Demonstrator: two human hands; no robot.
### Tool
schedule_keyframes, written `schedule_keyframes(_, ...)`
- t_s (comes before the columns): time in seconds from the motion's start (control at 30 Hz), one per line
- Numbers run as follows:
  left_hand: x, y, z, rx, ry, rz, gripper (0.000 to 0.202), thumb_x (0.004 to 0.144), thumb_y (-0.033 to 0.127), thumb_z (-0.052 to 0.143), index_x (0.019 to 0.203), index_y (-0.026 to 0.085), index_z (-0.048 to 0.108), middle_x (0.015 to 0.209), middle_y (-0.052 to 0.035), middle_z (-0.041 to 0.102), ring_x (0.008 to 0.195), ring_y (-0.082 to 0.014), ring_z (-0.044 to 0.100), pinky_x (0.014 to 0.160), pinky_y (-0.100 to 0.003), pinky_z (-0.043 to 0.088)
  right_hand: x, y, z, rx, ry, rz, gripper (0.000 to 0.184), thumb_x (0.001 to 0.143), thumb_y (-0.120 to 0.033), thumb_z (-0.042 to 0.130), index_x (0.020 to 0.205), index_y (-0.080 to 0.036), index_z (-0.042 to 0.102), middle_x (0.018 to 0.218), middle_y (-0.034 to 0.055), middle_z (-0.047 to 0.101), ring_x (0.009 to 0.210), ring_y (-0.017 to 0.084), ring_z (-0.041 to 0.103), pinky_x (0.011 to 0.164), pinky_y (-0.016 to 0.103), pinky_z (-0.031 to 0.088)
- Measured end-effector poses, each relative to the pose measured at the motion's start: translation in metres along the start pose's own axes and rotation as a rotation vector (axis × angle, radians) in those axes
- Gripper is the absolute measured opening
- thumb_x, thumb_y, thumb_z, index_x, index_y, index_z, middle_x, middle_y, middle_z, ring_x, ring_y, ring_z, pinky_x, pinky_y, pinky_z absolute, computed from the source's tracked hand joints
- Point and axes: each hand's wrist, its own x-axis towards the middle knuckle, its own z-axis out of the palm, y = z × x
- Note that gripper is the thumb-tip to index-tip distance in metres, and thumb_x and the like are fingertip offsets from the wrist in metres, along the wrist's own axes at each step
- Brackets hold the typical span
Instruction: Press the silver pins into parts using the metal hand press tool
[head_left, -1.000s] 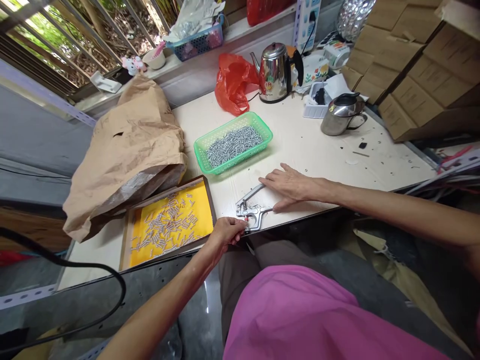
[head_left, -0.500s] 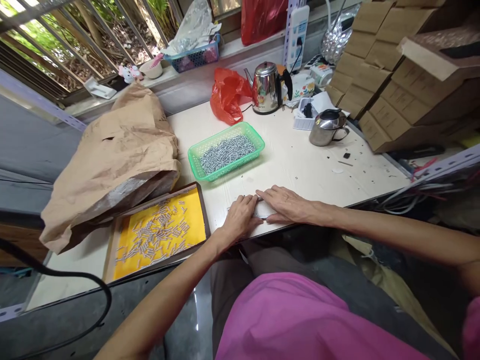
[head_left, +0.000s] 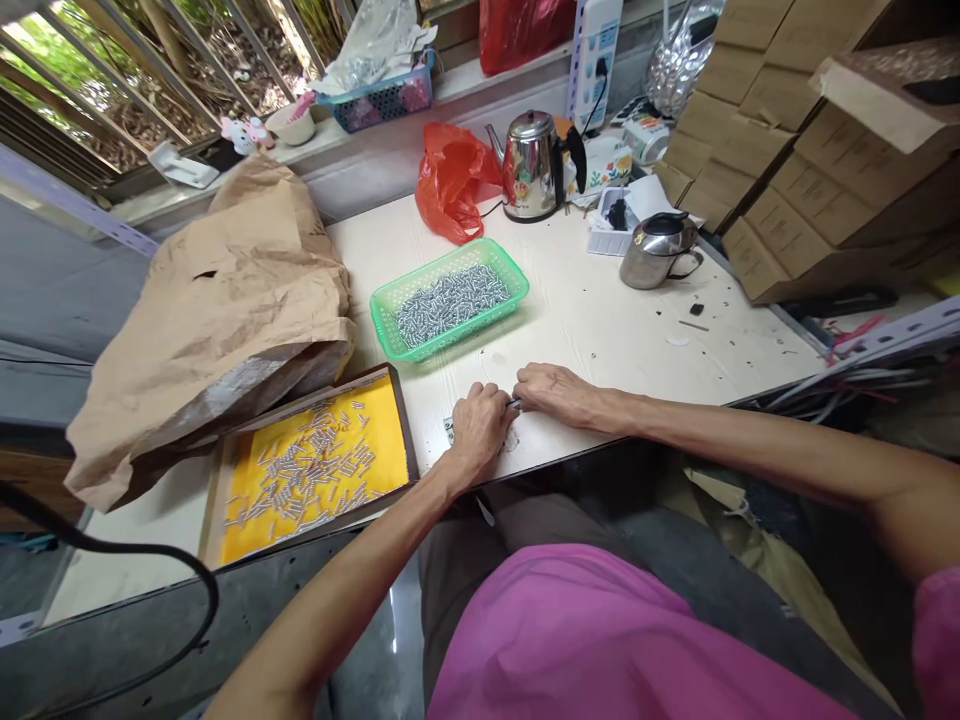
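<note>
My left hand (head_left: 480,425) is closed near the table's front edge, its fingers curled down over something mostly hidden beneath them. A small metal piece with holes (head_left: 448,428) sticks out on its left side. My right hand (head_left: 553,392) is closed too, with fingertips pinched against the left hand's fingers. A short grey rod-like bit (head_left: 514,403) shows between the two hands; its full shape is hidden. Beyond the hands stands a green plastic basket (head_left: 390,345) holding many small metal pins (head_left: 454,305). On the left lies a yellow-lined tray (head_left: 390,420) with similar pins scattered in it.
A large brown paper bag (head_left: 217,300) sits behind the tray. At the back are a red plastic bag (head_left: 450,185), a steel kettle (head_left: 531,165) and a small steel pot (head_left: 656,250). Cardboard boxes (head_left: 802,150) are stacked at right; a black cable (head_left: 150,548) loops at left.
My right hand has drawn its fingers in from a flatter, spread pose to a pinch. The pale flat surface formerly visible between the hands no longer shows. The view has shifted slightly.
</note>
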Motion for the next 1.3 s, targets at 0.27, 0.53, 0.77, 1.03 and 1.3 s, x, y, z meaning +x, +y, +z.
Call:
schedule_keyframes(0.27, -0.010, 0.008, 0.011, -0.022, 0.158, -0.054, 0.038, 0.088, 0.032, 0.058, 0.121, 0.013, 0.054, 0.119, -0.0146, 0.060, 0.112, -0.0286, 0.054, 0.088, -0.041, 0.049, 0.003, 0.025, -0.007, 0.109, 0.090, -0.190, 0.029, 0.090, -0.030, 0.058, 0.112, -0.012, 0.063, 0.105, 0.0136, 0.061, 0.095, 0.022, 0.054, 0.082, 0.032, 0.041)
schedule_keyframes(0.53, -0.044, 0.045, 0.046, -0.268, 0.276, 0.121, 0.035, 0.096, 0.025, 0.042, 0.129, 0.015, 0.048, 0.139, -0.0144, 0.052, 0.134, -0.0277, 0.042, 0.111, -0.050, 0.034, 0.033, 0.047, -0.006, 0.038, 0.191, -0.016, 0.019, 0.092, -0.022, 0.052, 0.094, -0.012, 0.068, 0.096, 0.0107, 0.064, 0.091, 0.021, 0.054, 0.080, 0.031, 0.037)
schedule_keyframes(0.77, -0.044, 0.049, 0.044, -0.392, 0.271, 0.120, 0.039, 0.094, 0.029, 0.047, 0.131, 0.015, 0.046, 0.137, -0.0163, 0.052, 0.134, -0.0300, 0.042, 0.109, -0.053, 0.034, 0.047, -0.004, -0.018, -0.086, 0.187, -0.208, 0.020, 0.090, -0.021, 0.056, 0.106, -0.020, 0.069, 0.108, 0.0099, 0.062, 0.101, 0.024, 0.049, 0.080, 0.035, 0.033)
schedule_keyframes(1.03, -0.122, 0.025, 0.024, -0.461, 0.322, 0.261, 0.021, 0.095, 0.025, 0.045, 0.104, 0.018, 0.063, 0.090, -0.0070, 0.068, 0.084, -0.0173, 0.062, 0.075, -0.029, 0.050, 0.039, -0.064, 0.004, -0.119, 0.124, -0.764, 0.014, 0.088, -0.019, 0.059, 0.075, -0.019, 0.066, 0.094, 0.0063, 0.062, 0.100, 0.022, 0.046, 0.076, 0.034, 0.031)
schedule_keyframes(1.3, -0.139, -0.129, -0.003, -0.179, 0.479, -0.471, 0.023, 0.094, 0.024, 0.046, 0.097, 0.018, 0.068, 0.090, -0.0074, 0.064, 0.089, -0.0190, 0.058, 0.082, -0.032, 0.046, 0.050, -0.066, 0.015, 0.196, 0.211, -0.721, 0.018, 0.095, -0.019, 0.045, 0.086, -0.017, 0.060, 0.087, 0.0061, 0.062, 0.084, 0.017, 0.052, 0.075, 0.031, 0.039)
